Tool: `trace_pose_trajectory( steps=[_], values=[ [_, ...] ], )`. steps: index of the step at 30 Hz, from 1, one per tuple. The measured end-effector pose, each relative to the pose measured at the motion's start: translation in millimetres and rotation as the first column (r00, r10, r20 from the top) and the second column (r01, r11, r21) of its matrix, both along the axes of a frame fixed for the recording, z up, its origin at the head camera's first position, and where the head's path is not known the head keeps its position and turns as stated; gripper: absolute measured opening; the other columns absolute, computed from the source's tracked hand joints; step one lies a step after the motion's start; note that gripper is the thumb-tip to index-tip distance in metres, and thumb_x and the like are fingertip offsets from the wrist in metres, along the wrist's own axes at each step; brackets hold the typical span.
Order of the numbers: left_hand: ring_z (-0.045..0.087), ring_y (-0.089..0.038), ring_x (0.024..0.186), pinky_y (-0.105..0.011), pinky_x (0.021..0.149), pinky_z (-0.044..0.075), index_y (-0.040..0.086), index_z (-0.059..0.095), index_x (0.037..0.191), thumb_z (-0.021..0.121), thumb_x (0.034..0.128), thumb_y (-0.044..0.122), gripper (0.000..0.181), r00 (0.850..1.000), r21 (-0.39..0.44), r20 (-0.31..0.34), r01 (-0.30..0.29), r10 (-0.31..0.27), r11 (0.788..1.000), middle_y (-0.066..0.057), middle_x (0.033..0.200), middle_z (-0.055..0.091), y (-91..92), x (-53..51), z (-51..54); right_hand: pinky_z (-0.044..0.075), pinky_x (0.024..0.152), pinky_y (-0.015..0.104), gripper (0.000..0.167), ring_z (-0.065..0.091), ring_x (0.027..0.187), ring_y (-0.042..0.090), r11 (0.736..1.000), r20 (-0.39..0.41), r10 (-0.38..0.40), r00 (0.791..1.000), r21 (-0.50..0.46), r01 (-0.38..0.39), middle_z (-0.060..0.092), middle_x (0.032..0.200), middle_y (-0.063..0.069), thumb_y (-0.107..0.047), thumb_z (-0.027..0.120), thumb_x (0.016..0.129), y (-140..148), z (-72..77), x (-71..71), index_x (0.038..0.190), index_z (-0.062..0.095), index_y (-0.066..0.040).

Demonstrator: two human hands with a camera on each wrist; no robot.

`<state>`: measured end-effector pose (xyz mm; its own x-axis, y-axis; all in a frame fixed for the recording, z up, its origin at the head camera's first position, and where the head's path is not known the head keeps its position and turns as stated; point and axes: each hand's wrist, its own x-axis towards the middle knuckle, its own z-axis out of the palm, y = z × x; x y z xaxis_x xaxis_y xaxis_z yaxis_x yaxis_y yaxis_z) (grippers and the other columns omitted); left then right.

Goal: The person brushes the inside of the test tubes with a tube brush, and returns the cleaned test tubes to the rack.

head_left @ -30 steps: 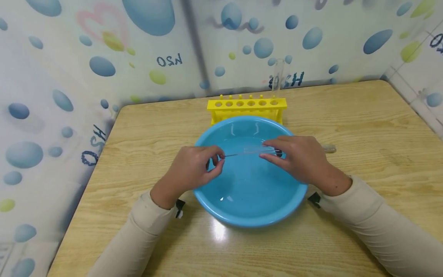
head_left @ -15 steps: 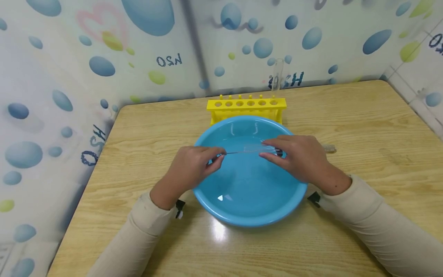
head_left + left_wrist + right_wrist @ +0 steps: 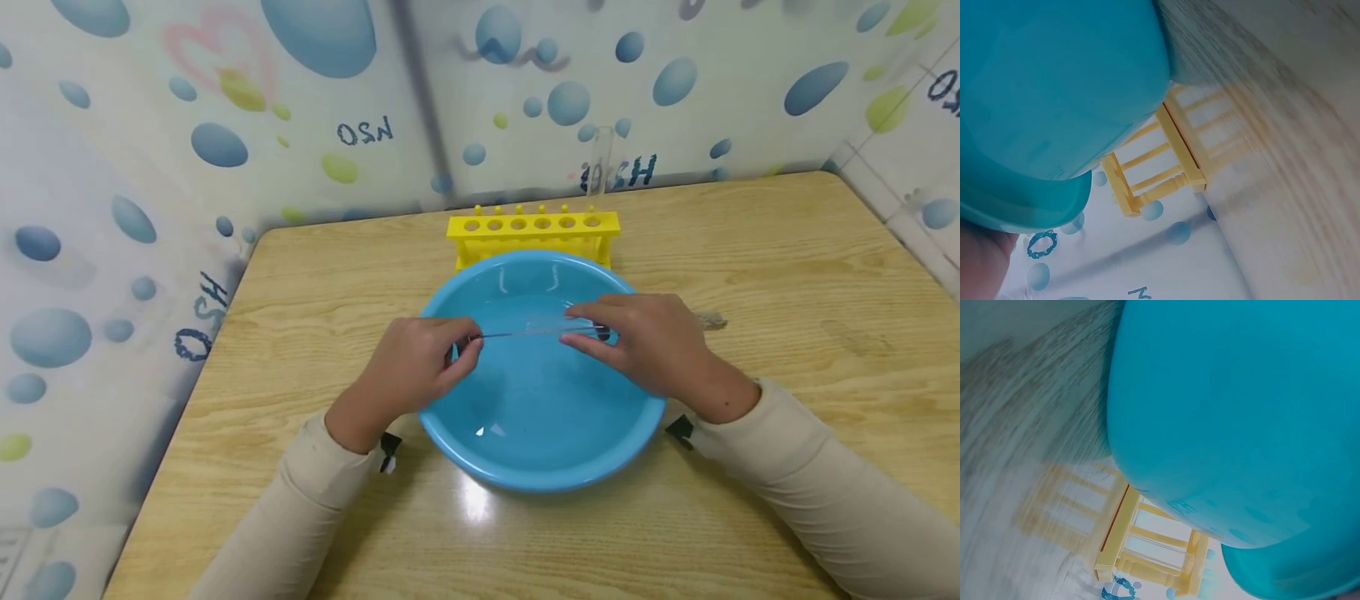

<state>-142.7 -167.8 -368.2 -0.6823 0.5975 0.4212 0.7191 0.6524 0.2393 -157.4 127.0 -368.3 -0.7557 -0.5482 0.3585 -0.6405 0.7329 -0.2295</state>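
My left hand [image 3: 420,367] pinches the thin wire handle of a test tube brush [image 3: 498,335] between thumb and fingers. The wire runs rightward into a clear test tube [image 3: 543,326], lying nearly level above the blue basin [image 3: 536,482]. My right hand [image 3: 652,346] grips that tube with its thumb and fingers and hides its middle. Beyond the right hand, the pale bristles [image 3: 711,320] show at the tube's far end. In the left wrist view, part of the left hand [image 3: 982,262] appears beside the basin's rim; the right wrist view mostly shows the basin's outer wall [image 3: 1222,425].
A yellow test tube rack [image 3: 532,225] stands just behind the basin, with one clear tube [image 3: 600,162] upright at its right end. Water appears to lie in the basin. The wooden table [image 3: 810,333] meets a patterned wall [image 3: 315,108] at the back.
The left hand with the brush wire has shifted slightly right toward the tube, then back left. The right hand has stayed almost still around the tube.
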Motion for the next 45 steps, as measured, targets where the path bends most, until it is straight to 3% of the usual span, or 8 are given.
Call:
trace_pose_trajectory(
  steps=[5, 13, 16, 23, 29, 33, 41, 45],
  values=[
    [0.049, -0.006, 0.054, -0.019, 0.051, 0.042, 0.010, 0.069, 0.091, 0.057, 0.0973, 0.019, 0.017, 0.998, 0.013, 0.067, -0.003, 0.002, 1.000, 0.004, 0.065, 0.060, -1.5, -0.5, -1.0, 0.041, 0.049, 0.023, 0.036, 0.066, 0.066, 0.013, 1.000, 0.001, 0.006, 1.000, -0.009, -0.006, 0.076, 0.083, 0.001, -0.040, 0.080, 0.084, 0.0, -0.8, -0.3, 0.112, 0.077, -0.016],
    [0.056, -0.006, 0.064, -0.021, 0.060, 0.050, 0.007, 0.070, 0.096, 0.064, 0.0978, 0.017, 0.012, 0.982, 0.072, 0.189, 0.003, -0.017, 0.997, 0.003, 0.075, 0.067, -2.6, -1.7, 1.3, 0.042, 0.050, 0.023, 0.037, 0.067, 0.066, 0.014, 1.000, 0.009, 0.000, 1.000, 0.000, 0.000, 0.076, 0.084, 0.001, -0.040, 0.079, 0.085, 0.3, 0.0, -1.3, 0.113, 0.076, -0.016],
    [0.057, -0.006, 0.065, -0.023, 0.060, 0.051, 0.007, 0.071, 0.097, 0.067, 0.0959, 0.014, 0.008, 0.987, 0.087, 0.156, 0.012, -0.026, 0.996, 0.002, 0.077, 0.069, -1.8, -2.0, 2.4, 0.043, 0.050, 0.024, 0.038, 0.069, 0.068, 0.015, 1.000, 0.009, 0.000, 1.000, -0.003, 0.000, 0.077, 0.086, 0.002, -0.039, 0.080, 0.084, 0.6, 0.7, -1.3, 0.114, 0.076, -0.016],
    [0.066, -0.009, 0.069, -0.024, 0.062, 0.054, 0.005, 0.073, 0.100, 0.074, 0.0892, 0.007, 0.011, 0.999, 0.106, 0.008, 0.041, -0.042, 0.994, -0.001, 0.083, 0.074, -1.3, -1.3, 1.0, 0.046, 0.052, 0.025, 0.038, 0.072, 0.072, 0.017, 1.000, 0.005, 0.002, 1.000, -0.011, -0.002, 0.078, 0.089, 0.003, -0.038, 0.080, 0.084, 1.0, 0.9, -1.2, 0.113, 0.076, -0.015],
    [0.060, -0.007, 0.064, -0.020, 0.058, 0.049, 0.008, 0.072, 0.098, 0.072, 0.0919, 0.015, 0.010, 0.999, 0.063, 0.018, 0.025, -0.026, 0.998, 0.000, 0.083, 0.073, -1.2, 0.0, 0.4, 0.047, 0.052, 0.025, 0.038, 0.071, 0.071, 0.017, 1.000, 0.007, 0.000, 1.000, -0.011, 0.000, 0.078, 0.089, 0.004, -0.038, 0.080, 0.084, 0.6, 0.5, -1.2, 0.113, 0.076, -0.015],
    [0.063, -0.007, 0.063, -0.019, 0.055, 0.048, 0.010, 0.072, 0.097, 0.073, 0.0898, 0.018, 0.011, 0.999, 0.030, 0.022, 0.022, -0.023, 0.999, 0.002, 0.080, 0.073, -1.1, -0.2, 0.1, 0.048, 0.053, 0.026, 0.038, 0.071, 0.071, 0.017, 1.000, 0.003, 0.002, 1.000, -0.010, -0.002, 0.077, 0.088, 0.003, -0.039, 0.080, 0.084, 0.6, 1.2, -1.6, 0.113, 0.076, -0.015],
    [0.068, -0.009, 0.064, -0.021, 0.056, 0.052, 0.010, 0.072, 0.107, 0.073, 0.0920, 0.017, 0.016, 0.996, -0.034, -0.081, -0.029, 0.026, 0.999, 0.000, 0.086, 0.077, 1.9, 2.1, 1.4, 0.046, 0.051, 0.025, 0.037, 0.070, 0.069, 0.016, 1.000, -0.003, 0.000, 1.000, -0.006, 0.000, 0.077, 0.086, 0.003, -0.038, 0.080, 0.084, 1.3, 0.7, -1.4, 0.114, 0.076, -0.015],
    [0.069, -0.010, 0.065, -0.023, 0.056, 0.053, 0.012, 0.071, 0.113, 0.073, 0.0923, 0.017, 0.022, 0.995, -0.048, -0.087, -0.049, 0.044, 0.998, 0.001, 0.089, 0.077, 1.9, 3.6, 2.1, 0.044, 0.050, 0.024, 0.037, 0.069, 0.068, 0.015, 1.000, 0.006, -0.013, 1.000, -0.005, 0.013, 0.076, 0.084, 0.002, -0.037, 0.080, 0.085, 1.7, 0.7, -1.2, 0.114, 0.076, -0.015]
  ],
)
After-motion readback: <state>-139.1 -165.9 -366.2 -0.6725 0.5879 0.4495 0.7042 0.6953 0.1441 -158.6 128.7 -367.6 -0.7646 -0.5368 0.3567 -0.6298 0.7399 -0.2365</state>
